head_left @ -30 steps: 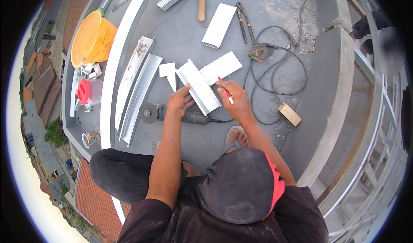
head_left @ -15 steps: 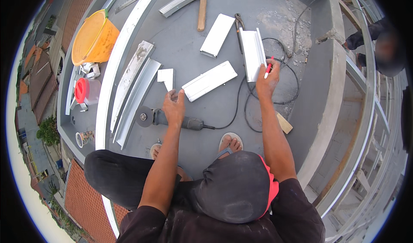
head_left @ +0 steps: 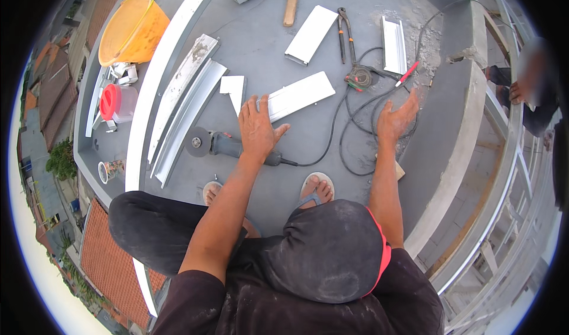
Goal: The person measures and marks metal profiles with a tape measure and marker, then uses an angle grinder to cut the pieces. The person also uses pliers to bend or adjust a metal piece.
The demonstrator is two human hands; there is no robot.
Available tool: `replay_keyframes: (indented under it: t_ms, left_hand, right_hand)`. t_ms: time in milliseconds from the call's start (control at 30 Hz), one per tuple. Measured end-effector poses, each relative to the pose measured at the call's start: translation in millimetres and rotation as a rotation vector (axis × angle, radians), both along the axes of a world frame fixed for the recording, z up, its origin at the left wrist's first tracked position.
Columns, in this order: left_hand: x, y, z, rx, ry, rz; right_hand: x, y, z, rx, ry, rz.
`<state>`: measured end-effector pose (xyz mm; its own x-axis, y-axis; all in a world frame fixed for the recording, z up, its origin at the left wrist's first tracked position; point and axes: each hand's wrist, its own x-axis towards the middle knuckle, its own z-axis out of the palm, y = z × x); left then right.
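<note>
My left hand (head_left: 259, 130) is open with spread fingers, over the angle grinder (head_left: 231, 146). Its fingertips are beside a white metal profile piece (head_left: 302, 96) and a small L-shaped white offcut (head_left: 233, 89). My right hand (head_left: 396, 120) is open too, holding nothing, with somewhat blurred fingers above the black cable (head_left: 351, 117). Just beyond those fingers is a red marker (head_left: 408, 73), apart from the hand, by the lower end of a white channel piece (head_left: 393, 45). Pincers (head_left: 346, 35) with orange bands lie to the left of that channel.
Long metal profiles (head_left: 188, 118) lie at left, beside a white rail (head_left: 157, 92). Beyond it are a yellow bucket (head_left: 133, 29) and a red-lidded tub (head_left: 118, 102). A concrete ledge (head_left: 453, 139) borders the right; another person (head_left: 527, 92) is past it.
My right hand has let go of the channel piece and the marker and drawn back. The channel now lies farther right. My left hand has spread its fingers and shifted slightly right.
</note>
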<state>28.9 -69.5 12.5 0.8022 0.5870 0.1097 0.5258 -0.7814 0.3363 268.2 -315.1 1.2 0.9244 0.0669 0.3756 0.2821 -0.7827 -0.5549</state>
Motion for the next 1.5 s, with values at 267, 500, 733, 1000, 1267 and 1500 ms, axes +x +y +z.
replay_keyframes:
  t_ms: [267,500,733,1000,1267,1500]
  left_hand:
    - [59.7,28.1,-20.6,-0.177,0.314,-0.154]
    - [21.9,14.2,-38.3,-0.184,0.227,0.027]
    - [37.6,12.0,-18.7,-0.119,0.174,0.006]
    - [56.0,24.7,-12.8,-0.376,0.331,0.007]
    - [69.3,49.9,66.3,-0.834,-0.302,0.107]
    - [114.8,132.3,225.7,-0.585,-0.331,-0.25]
  right_hand:
    - [-143.3,-0.3,-6.8,0.071,0.277,0.217]
    - [15.9,101.1,25.3,0.148,0.21,0.324]
    - [115.0,179.6,-35.0,-0.378,0.345,0.292]
    - [156.6,162.2,-33.7,0.265,0.82,0.206]
    - [5.0,73.5,170.0,1.047,0.84,0.441]
    - [-57.8,58.4,274.1,0.935,1.275,0.908]
